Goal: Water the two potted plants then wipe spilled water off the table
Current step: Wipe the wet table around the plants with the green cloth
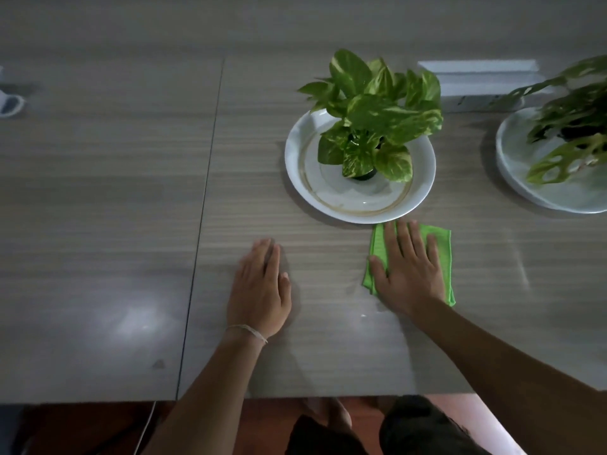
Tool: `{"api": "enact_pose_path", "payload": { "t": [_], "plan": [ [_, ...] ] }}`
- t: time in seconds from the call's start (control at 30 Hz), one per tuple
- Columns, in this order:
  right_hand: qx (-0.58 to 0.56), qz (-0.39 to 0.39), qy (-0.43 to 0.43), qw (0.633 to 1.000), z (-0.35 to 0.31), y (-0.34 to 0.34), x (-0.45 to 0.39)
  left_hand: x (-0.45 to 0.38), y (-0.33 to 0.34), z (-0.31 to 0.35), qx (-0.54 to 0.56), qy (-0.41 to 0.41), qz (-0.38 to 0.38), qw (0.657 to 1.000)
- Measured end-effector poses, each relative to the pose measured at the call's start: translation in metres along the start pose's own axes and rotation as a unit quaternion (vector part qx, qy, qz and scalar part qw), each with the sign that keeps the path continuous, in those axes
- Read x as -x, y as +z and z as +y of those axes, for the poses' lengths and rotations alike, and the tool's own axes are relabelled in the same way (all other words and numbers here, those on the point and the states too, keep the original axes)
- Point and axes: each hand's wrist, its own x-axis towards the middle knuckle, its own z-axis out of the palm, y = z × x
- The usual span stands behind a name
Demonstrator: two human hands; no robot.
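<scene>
A leafy pothos plant (371, 116) stands in a small dark pot on a white plate (297, 165) in the middle of the grey wooden table (115, 192). A second plant with holed leaves (565, 126) sits on another white plate (512, 165) at the right edge. My right hand (409, 274) lies flat, fingers spread, on a folded green cloth (443, 244) just in front of the first plate. My left hand (261, 290) rests palm down on the bare table to the left of it, holding nothing.
A white box (476, 83) lies behind the plants. A white cup-like object (10, 103) sits at the far left edge. A seam (203, 205) runs front to back between two table panels. The table's front edge (98, 402) is close to my body.
</scene>
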Motion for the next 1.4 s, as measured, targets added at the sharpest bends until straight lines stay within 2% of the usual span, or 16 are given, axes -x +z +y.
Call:
{"api": "enact_pose_path", "payload": {
  "t": [0.17,0.4,0.7,0.87,1.03,1.1,1.3,1.4],
  "plan": [
    [-0.008,-0.006,-0.045,0.999,-0.029,0.012,0.049,-0.001,-0.002,0.003,0.027,-0.022,-0.003,0.999],
    [-0.021,-0.02,-0.136,0.99,-0.069,0.027,0.121,-0.001,-0.003,0.003,0.027,-0.005,0.008,1.0],
    [-0.048,-0.014,-0.179,0.983,-0.052,0.025,0.116,-0.001,-0.004,0.002,0.024,0.002,0.003,1.0],
    [-0.051,0.007,-0.097,0.994,0.012,0.011,0.083,-0.001,-0.004,0.001,0.023,-0.021,-0.015,0.999],
    [-0.023,0.004,0.043,0.999,0.126,-0.012,0.056,0.0,-0.005,0.002,0.033,-0.027,-0.015,0.999],
    [-0.016,0.009,0.073,0.997,0.159,-0.018,0.053,-0.001,-0.003,0.001,0.027,-0.018,-0.015,0.999],
    [-0.015,0.021,0.115,0.993,0.139,-0.007,0.057,-0.001,-0.001,0.0,0.01,-0.016,-0.007,1.0],
    [-0.012,0.026,0.081,0.996,0.104,-0.001,0.073,-0.001,-0.001,0.002,0.015,-0.012,0.003,1.0]
  ]
}}
